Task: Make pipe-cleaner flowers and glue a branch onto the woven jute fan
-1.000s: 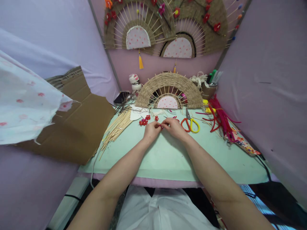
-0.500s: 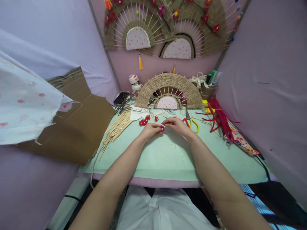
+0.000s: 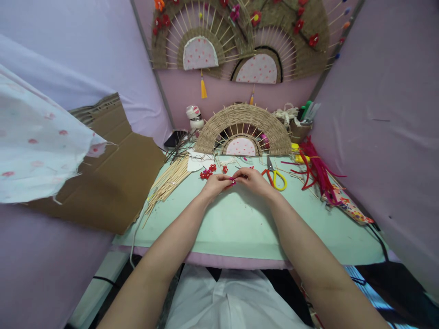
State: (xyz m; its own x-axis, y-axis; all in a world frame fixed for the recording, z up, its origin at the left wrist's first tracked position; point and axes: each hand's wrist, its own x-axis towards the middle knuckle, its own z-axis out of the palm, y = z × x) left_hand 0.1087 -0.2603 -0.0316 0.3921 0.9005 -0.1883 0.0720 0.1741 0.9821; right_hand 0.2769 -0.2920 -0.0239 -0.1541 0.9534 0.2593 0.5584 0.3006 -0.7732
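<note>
Between my fingertips, above the pale green tabletop (image 3: 236,228), is a small magenta flower (image 3: 233,182) that looks made of fuzzy pipe cleaner. My left hand (image 3: 217,185) pinches it from the left. My right hand (image 3: 251,180) meets it from the right, thumb and finger pressed together at its edge. Several red flowers (image 3: 207,172) lie in a cluster just beyond my left hand, and a single red flower (image 3: 225,169) sits close by. Scissors with red and yellow handles (image 3: 279,180) rest right of my right hand.
A woven half-round fan (image 3: 245,109) stands at the back. Thin wooden sticks (image 3: 168,183) and a cardboard sheet (image 3: 113,183) lie left. Magenta and red pipe cleaners (image 3: 318,169) are heaped right. Decorated fans (image 3: 200,52) hang on the wall; a holder with pens (image 3: 301,130) stands back right.
My right hand has moved slightly left, so its fingertips now meet the flower at my left fingertips. The flower appears turned a little. The view has shifted slightly.
</note>
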